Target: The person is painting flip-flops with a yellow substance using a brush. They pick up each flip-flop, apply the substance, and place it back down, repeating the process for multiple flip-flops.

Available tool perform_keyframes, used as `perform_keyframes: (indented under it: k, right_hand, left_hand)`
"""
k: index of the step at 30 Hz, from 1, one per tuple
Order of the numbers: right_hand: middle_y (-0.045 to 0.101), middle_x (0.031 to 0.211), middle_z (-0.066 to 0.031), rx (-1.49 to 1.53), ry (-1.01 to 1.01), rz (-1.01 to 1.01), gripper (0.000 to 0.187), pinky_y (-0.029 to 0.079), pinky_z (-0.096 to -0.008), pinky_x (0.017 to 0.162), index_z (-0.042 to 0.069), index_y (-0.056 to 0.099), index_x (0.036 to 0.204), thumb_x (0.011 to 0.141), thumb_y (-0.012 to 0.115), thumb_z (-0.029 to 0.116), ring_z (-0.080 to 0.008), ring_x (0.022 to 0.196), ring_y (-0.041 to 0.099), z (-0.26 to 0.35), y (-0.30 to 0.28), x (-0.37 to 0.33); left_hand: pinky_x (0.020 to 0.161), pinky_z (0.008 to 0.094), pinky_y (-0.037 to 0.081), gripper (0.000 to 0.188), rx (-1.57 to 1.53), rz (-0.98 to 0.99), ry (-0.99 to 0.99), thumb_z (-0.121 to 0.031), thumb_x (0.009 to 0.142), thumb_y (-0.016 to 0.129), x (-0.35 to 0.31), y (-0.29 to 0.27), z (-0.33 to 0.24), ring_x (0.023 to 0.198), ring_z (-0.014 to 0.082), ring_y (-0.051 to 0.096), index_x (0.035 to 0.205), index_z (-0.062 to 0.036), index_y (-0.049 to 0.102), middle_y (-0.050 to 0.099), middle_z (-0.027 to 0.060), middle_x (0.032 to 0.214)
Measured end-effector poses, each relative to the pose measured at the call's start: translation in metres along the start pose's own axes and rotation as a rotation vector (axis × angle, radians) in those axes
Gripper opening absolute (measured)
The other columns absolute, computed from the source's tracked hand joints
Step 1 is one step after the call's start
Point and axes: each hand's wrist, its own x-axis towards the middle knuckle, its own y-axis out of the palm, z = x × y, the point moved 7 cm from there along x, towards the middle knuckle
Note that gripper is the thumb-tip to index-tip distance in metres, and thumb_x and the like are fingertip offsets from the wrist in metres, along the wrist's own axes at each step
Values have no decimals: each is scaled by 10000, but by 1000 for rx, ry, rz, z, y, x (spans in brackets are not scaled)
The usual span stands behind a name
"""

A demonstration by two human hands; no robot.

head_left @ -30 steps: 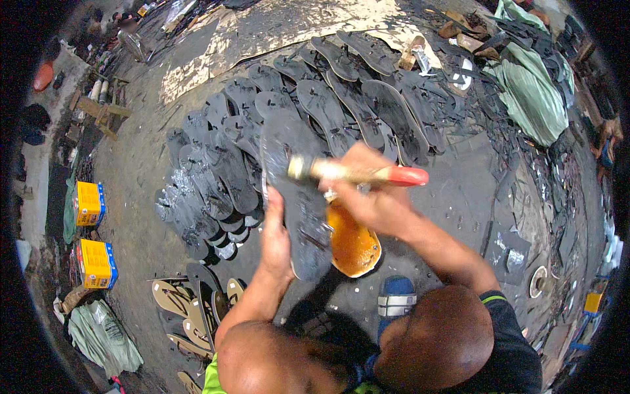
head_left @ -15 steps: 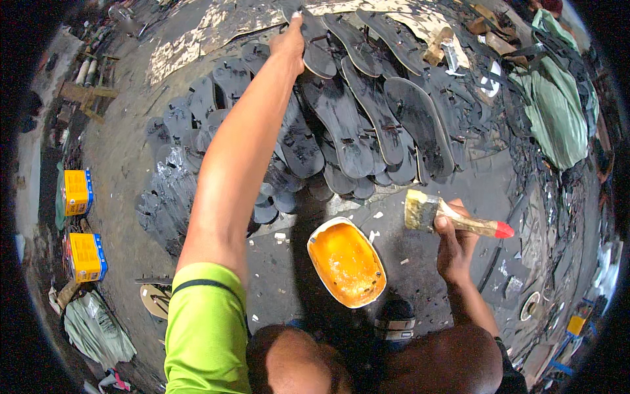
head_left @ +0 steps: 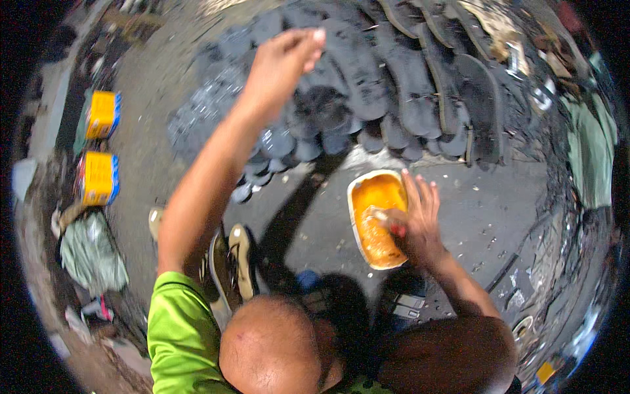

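Note:
Over rows of black sandal soles laid overlapping on the ground hovers my left hand. Its fingers are loosely bent and a little apart, somewhat blurred, and nothing shows in them. My right hand grips a paintbrush with a red handle end, seen nearly end-on. The brush points down into an oblong tub with a whitish rim and an orange-yellow inside; its bristles are hard to make out. Some of my right fingers stretch out along the tub's right side. Many soles have a wet-looking shine.
Tan-and-black footwear lies left of my knees. Two yellow-and-blue boxes stand at the left, above a crumpled green bag. Another green sack lies at the right. Scraps litter the right side of the ground.
My left hand has let go of the sole it held at the top of the pile. My right hand has brought the paintbrush down into the tub. The view has shifted.

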Motion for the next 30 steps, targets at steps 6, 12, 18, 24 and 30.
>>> perform_keyframes:
  k: [6,12,18,24,30]
  right_hand:
    - [512,1376,-183,306,116,-176,251,384,-441,1047,54,750,970,842,747,269,-347,1175,531,50,-78,-12]
    - [636,878,-111,140,56,61,170,484,-341,744,-31,686,958,862,734,101,-245,797,619,24,-38,-69]
    - [665,891,-137,358,195,-96,118,506,-349,704,-8,700,940,887,721,95,-266,815,669,37,-70,-84]
    - [674,851,-118,250,260,13,228,516,-397,650,78,705,912,853,772,288,-312,723,662,32,-61,-92]
    - [664,879,-147,74,223,34,311,531,-450,685,64,663,939,871,739,357,-386,783,653,28,-51,-90]
  left_hand:
    - [1042,444,359,436,675,-496,-170,-257,885,724,-324,-83,116,1180,351,542,1223,-11,599,611,184,1200]
    - [1093,562,278,883,843,-721,-385,-416,795,764,-526,-70,194,1342,439,350,1516,-106,358,334,258,1495]
    - [1027,553,351,887,806,-579,-622,-412,710,787,-497,-77,234,1268,395,461,1470,-139,418,462,178,1432]
    - [976,511,428,685,906,-445,-5,-355,712,796,-495,-71,282,1183,416,530,1285,-69,552,513,221,1357]
    - [931,492,450,534,540,-134,65,-389,720,825,-432,4,197,1088,403,581,1067,-41,616,592,213,1239]
